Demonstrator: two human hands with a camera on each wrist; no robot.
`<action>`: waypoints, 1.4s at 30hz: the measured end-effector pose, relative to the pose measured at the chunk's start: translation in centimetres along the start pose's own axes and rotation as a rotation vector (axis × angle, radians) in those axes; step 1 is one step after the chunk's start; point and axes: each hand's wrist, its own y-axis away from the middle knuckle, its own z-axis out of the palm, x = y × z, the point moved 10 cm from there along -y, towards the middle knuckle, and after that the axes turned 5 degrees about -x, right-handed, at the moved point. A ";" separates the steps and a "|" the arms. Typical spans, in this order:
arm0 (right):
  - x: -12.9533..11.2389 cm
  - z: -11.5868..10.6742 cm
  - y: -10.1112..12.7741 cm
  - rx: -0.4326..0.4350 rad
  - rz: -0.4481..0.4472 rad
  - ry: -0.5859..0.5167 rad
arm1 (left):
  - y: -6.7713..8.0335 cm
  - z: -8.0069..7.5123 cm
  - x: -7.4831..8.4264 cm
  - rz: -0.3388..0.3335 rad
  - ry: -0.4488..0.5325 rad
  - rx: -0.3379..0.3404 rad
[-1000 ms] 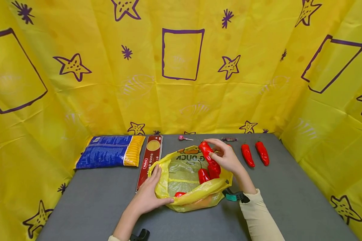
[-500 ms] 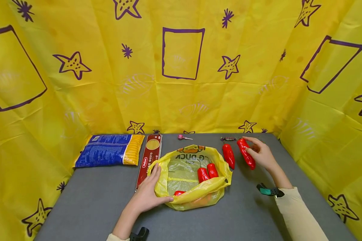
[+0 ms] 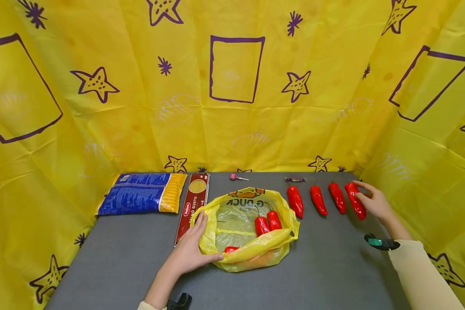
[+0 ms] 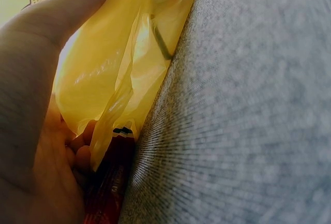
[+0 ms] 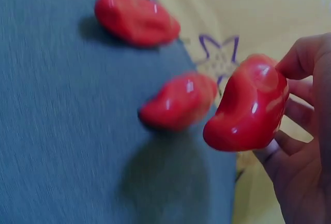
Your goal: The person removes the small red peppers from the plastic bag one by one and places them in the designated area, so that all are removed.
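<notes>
Your right hand (image 3: 373,201) held the red pepper (image 3: 355,200) at the far right of the table (image 3: 333,267); the fingers (image 5: 302,58) were curled round its thick end, and in the right wrist view the pepper (image 5: 248,107) hung a little above the grey cloth, not resting on it. It was the last one in a row; three other red peppers (image 3: 317,200) lay to its left, each just beside the next, none touching. Your left hand (image 3: 190,252) pinched the near edge of the yellow plastic bag (image 3: 252,254); the thumb lay along the rim and the fingers (image 4: 77,154) were folded under the film, so the mouth was open upward. Inside the bag two more peppers (image 3: 267,223) lay side by side, and a third red piece showed at the front fold.

I judge that the pepper was light and rather firm, but its skin was glossy and smooth, so it could slip from a loose pinch; the better place to take it was the wide shoulder near the stem, with the fingers round it. The bag was thin and soft and would collapse without a hand on its rim.

Beyond the bag lay a red spaghetti packet (image 3: 192,206) and a blue and yellow packet (image 3: 143,193); two small wrapped sweets (image 3: 236,177) lay near the yellow star-printed backdrop (image 3: 232,107).
</notes>
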 end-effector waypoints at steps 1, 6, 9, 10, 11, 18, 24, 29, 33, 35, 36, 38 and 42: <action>0.6 -0.2 0.1 -0.009 0.013 0.008 | 0.0 0.0 0.0 0.000 0.000 0.000; 3.3 -0.6 0.7 -0.045 0.090 0.090 | 0.1 0.0 -0.1 -0.006 -0.001 0.002; 4.8 -0.5 1.0 -0.083 0.136 0.166 | 0.1 0.0 -0.2 -0.011 -0.001 0.002; 5.3 -0.4 1.0 -0.099 0.151 0.185 | 0.1 0.0 -0.2 -0.012 -0.001 0.002; 5.7 -0.2 0.9 -0.117 0.163 0.198 | 0.1 0.0 -0.2 -0.013 0.000 0.001; 6.8 0.4 0.5 -0.166 0.216 0.119 | 0.1 -0.2 -0.3 -0.015 -0.006 0.005; 6.9 0.4 -0.3 -0.165 0.201 0.082 | 0.2 -0.2 -0.3 -0.022 -0.007 0.007; 7.5 -0.2 -0.9 -0.147 0.229 0.118 | 0.2 -0.1 -0.2 -0.013 -0.003 0.012; 7.9 -0.5 -1.2 -0.136 0.260 0.118 | 0.2 0.0 -0.1 -0.009 -0.002 0.010; 8.2 -0.6 -1.4 -0.132 0.277 0.112 | 0.1 0.0 0.0 -0.008 -0.003 0.011; 8.3 -0.6 -1.5 -0.130 0.284 0.118 | 0.1 0.0 -0.1 -0.007 -0.004 0.011; 8.5 -0.7 -1.8 -0.125 0.299 0.141 | 0.1 0.0 0.0 -0.004 -0.007 0.015; 8.6 -0.9 -2.4 -0.088 0.304 0.199 | 0.1 0.0 0.1 0.002 -0.013 0.014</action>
